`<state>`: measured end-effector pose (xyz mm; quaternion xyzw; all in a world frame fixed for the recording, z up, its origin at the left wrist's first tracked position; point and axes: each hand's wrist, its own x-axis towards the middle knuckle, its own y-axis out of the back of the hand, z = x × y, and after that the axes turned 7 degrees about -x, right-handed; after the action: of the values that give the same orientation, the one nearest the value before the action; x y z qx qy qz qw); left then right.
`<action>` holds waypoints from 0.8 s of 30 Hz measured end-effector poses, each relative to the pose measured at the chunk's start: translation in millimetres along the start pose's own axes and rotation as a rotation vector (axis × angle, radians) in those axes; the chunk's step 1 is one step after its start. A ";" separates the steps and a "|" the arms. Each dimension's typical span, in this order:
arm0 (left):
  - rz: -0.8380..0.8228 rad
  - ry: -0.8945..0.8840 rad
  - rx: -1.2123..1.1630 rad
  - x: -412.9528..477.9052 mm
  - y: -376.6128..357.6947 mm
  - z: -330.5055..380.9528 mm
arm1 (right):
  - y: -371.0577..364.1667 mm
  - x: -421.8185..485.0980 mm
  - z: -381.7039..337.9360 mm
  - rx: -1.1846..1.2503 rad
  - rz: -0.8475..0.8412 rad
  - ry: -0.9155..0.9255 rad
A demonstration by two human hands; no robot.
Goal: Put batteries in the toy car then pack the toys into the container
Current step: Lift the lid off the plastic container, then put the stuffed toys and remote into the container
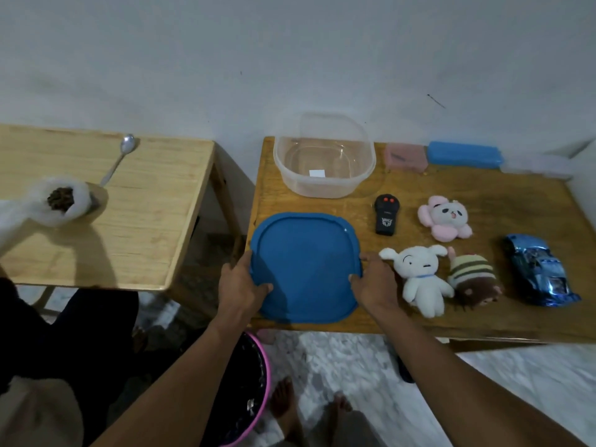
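I've got L hand [240,285] and R hand [375,285] gripping the blue lid [306,269] by its sides. It lies flat at the table [483,317] front-left corner. 1 clear container [322,187] sits behind, by the wall. To the right: 3 plush toys [419,279], 1 remote [386,214] w/ unreadable logo, 1 toy car [538,269] far right.

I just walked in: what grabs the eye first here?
The blue lid at the near edge of the table stands out, gripped on either side by the left hand and right hand. Behind it sits the clear container, holding no toys; rightward lie a white plush dog and a shiny blue toy car.
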<state>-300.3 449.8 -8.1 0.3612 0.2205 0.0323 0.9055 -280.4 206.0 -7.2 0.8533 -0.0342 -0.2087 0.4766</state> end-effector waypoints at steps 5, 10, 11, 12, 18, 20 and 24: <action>0.082 0.020 -0.008 -8.4 3.0 11.0 | 15.4 -4.2 -3.2 -0.085 0.002 0.055; 0.195 -0.062 0.013 -22.7 -4.4 57.3 | 48.9 -4.6 1.9 -0.086 0.088 0.138; 0.202 -0.091 0.002 -24.6 -8.9 70.4 | 58.0 -3.4 5.3 -0.074 0.103 0.153; 0.208 -0.119 -0.009 -26.2 -14.6 84.1 | 67.5 -1.6 9.2 -0.073 0.114 0.166; 0.183 -0.262 -0.047 -44.1 -62.7 164.4 | 125.2 21.8 55.6 -0.128 0.211 0.252; 0.152 -0.296 -0.033 -49.9 -79.4 187.6 | 143.5 30.0 72.1 -0.151 0.217 0.266; 0.101 -0.318 0.016 -61.7 -117.7 222.9 | 164.0 43.3 108.5 -0.178 0.196 0.326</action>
<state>-273.6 207.0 79.5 0.3795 0.0561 0.0184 0.9233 -260.1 19.1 64.8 0.8229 -0.0211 -0.0228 0.5674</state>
